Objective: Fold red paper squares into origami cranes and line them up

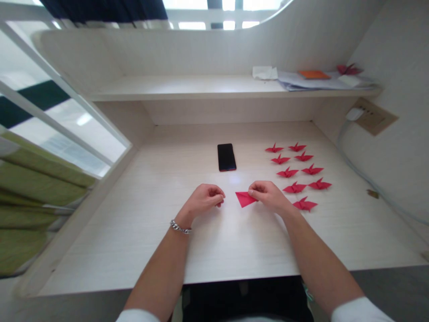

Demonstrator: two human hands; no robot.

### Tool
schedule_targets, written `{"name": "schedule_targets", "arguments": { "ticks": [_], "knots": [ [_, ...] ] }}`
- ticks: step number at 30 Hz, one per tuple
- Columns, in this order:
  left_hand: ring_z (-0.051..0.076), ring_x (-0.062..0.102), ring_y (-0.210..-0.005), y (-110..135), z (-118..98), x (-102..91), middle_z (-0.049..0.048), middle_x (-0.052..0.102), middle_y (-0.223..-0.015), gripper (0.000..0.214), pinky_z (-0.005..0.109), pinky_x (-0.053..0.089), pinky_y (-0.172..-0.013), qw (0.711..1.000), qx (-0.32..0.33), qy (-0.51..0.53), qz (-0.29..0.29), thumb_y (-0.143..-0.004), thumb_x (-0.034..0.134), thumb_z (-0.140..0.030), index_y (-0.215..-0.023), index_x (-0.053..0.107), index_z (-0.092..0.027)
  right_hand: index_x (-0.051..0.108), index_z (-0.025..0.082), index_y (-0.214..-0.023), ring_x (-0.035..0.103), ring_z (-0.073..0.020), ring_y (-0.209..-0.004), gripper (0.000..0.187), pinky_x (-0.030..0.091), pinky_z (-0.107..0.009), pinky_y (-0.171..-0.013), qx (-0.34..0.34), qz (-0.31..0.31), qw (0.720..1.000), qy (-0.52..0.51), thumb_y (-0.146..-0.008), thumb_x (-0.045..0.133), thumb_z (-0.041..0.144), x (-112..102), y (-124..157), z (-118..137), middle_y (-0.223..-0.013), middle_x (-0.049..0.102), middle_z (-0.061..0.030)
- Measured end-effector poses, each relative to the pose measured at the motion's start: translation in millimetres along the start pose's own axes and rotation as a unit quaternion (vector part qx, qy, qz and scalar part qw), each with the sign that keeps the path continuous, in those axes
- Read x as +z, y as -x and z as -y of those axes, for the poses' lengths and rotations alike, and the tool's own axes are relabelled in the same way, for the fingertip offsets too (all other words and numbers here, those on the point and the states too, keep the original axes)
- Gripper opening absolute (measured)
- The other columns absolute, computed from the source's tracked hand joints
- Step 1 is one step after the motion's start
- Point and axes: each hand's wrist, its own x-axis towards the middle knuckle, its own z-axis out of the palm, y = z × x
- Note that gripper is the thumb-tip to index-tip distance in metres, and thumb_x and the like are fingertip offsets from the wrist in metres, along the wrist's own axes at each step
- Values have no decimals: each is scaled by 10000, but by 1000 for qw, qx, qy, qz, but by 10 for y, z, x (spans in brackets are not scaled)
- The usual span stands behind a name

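Between the thumb and fingers of my right hand [268, 195] is a folded piece of red paper [245, 199]. Its pointed end sticks out to the left, over the desk; the rest is covered by my fingers. A short gap to the left of the paper, my left hand [208, 197] is curled closed, thumb against the fingers, and nothing shows in it. Several red paper cranes stand in two rough columns to the right, the nearest paper crane [304, 204] close beside my right forearm.
A black phone [227, 157] lies beyond my hands on the pale desk [134, 223]. On the shelf [174, 85] are papers [291, 81], an orange item [314, 74] and a red folded paper piece [349, 69]. A white cable [362, 174] runs from a wall socket [377, 117] along the right.
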Motion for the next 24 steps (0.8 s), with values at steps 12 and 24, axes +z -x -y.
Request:
{"name": "schedule_targets", "arguments": {
  "ticks": [12,24],
  "knots": [
    [157,633,-697,-90,-72,492,88,703,-793,273,260,495,-649,969,31,218,-115,-716,729,-358,-822,691,-109,647,158,-755,567,-142,-615,228,438,-261,-594,-7,-84,991,-100,-780,635,384,333,-53,-15,-668,647,-22],
    [153,631,-687,-46,-73,500,81,706,-781,254,246,488,-624,984,29,159,-71,-722,728,-333,-847,697,-114,650,154,-794,564,-127,-572,261,465,-264,-573,2,-56,987,-149,-726,703,401,248,-79,-45,-654,633,-11]
  ]
}}
